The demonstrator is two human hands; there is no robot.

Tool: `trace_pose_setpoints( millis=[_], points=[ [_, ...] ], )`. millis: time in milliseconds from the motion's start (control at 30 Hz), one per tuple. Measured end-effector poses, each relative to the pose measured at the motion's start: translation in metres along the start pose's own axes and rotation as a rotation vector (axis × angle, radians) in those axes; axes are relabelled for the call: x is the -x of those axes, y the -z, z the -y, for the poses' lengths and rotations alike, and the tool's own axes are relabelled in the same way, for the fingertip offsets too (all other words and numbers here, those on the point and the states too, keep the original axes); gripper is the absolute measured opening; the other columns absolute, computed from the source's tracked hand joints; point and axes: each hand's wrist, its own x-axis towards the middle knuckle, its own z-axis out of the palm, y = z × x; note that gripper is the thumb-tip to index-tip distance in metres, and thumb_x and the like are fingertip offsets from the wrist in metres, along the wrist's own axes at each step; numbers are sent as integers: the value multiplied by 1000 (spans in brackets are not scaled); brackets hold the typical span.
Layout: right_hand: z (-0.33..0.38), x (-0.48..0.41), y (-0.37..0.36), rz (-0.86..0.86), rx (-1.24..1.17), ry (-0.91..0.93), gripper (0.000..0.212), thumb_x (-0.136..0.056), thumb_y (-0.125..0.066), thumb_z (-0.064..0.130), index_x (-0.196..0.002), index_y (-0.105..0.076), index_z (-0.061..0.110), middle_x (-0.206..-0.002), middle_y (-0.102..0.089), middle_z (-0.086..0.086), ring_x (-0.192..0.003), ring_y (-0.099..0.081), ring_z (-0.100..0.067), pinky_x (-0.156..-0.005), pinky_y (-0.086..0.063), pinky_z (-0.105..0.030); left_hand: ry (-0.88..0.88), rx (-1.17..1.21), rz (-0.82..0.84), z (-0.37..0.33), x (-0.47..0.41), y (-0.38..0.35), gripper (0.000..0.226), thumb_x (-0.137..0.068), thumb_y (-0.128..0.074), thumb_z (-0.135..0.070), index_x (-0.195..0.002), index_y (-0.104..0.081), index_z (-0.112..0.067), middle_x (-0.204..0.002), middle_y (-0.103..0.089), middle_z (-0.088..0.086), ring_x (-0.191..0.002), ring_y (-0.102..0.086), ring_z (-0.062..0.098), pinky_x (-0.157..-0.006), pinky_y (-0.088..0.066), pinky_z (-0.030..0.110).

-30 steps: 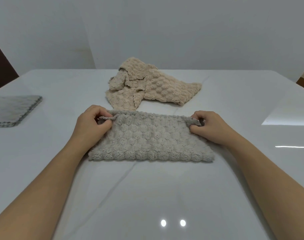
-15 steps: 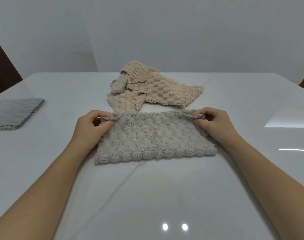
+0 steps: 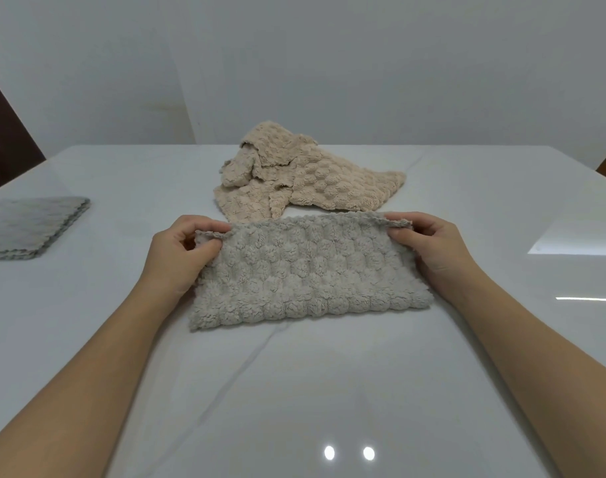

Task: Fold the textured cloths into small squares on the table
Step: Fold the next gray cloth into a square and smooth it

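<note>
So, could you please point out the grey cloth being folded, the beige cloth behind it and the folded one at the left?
grey cloth (image 3: 308,270), head view, middle of its bumpy top face.
beige cloth (image 3: 329,188), head view, its spread right half.
folded cloth (image 3: 25,225), head view, centre of its top.

Glossy white table (image 3: 329,391) against plain white wall (image 3: 329,63).

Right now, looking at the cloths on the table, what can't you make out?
All in the head view.
The light grey cloth: underside and layer count, hidden by its own top face.
The left hand and right hand: fingers behind the pinched corners, covered by that cloth.
The folded grey cloth: left part, cut off by the frame edge.
The beige cloth: inner folds, hidden by its own crumples.
</note>
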Motion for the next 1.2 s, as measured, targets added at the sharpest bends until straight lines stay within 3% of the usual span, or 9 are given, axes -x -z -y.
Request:
trace_pose_setpoints(
  millis=[167,467,600,733,800,900,1000,1100,1200],
  points=[
    [2,1,-3,-44,-35,-19,19,-84,-65,-2,-95,-74,10,-82,-74,-5,-77,-68,-17,-75,-56,-29,76,31,-18,-7,3,-4,21,-84,-69,-3,-87,-73,-24,-64,-60,-4,-55,-48,4,-44,-37,11],
    [2,1,-2,-73,-12,7,22,-84,-66,-4,-87,-76,15,-83,-72,-6,-79,-66,-18,-74,-55,-29,59,-50,-67,-3,2,-3,16,-80,-76,-11,-77,-66,-24,-65,-59,-3,-59,-48,10,-59,-42,26],
    [3,2,-3,-79,-64,-9,17,-85,-66,2,-82,-75,16,-81,-72,-5,-77,-66,-19,-79,-53,-34,71,-91,-83,0,0,0,14,-80,-76,-16,-76,-66,-24,-51,-54,-15,-50,-43,5,-58,-41,28],
    [3,1,-3,-96,-81,-25,12,-86,-68,10,-78,-73,18,-78,-71,-4,-75,-66,-21,-79,-52,-39,45,-92,-96,-1,0,4,21,-81,-76,-15,-74,-68,-33,-65,-63,0,-61,-52,15,-66,-43,29],
    [1,0,-2,-105,-72,1,18,-85,-68,4,-76,-73,19,-78,-69,-3,-78,-63,-21,-83,-49,-41,31,-85,-95,-3,-1,4,21,-81,-75,-12,-72,-67,-29,-62,-65,-9,-59,-55,11,-65,-45,27],
    [-3,-5,1,-124,-39,47,27,-84,-64,-8,-89,-67,19,-74,-65,4,-76,-59,-15,-79,-47,-35,-12,-76,-102,-6,0,4,23,-81,-74,-7,-78,-59,-24,-68,-61,-5,-63,-54,16,-66,-45,31],
    [-5,-8,4,-100,3,42,41,-83,-61,-13,-106,-67,21,-73,-62,7,-78,-58,-13,-79,-50,-26,-44,-120,-51,-4,0,8,32,-82,-74,-9,-93,-63,-36,-84,-57,-3,-77,-53,17,-76,-46,32],
    [-3,-6,2,-74,8,2,34,-86,-58,-12,-100,-70,16,-69,-65,9,-67,-58,-7,-65,-49,-19,-54,-185,-1,-4,1,10,31,-83,-73,-14,-85,-68,-45,-80,-61,-9,-74,-54,16,-74,-45,31],
    [0,-5,2,-31,-65,-38,24,-87,-58,-4,-90,-71,16,-76,-65,-1,-69,-57,-16,-67,-48,-29,-3,-116,-22,-10,2,6,15,-84,-72,-15,-76,-65,-26,-64,-61,-9,-61,-53,11,-62,-44,23]
  ],
)
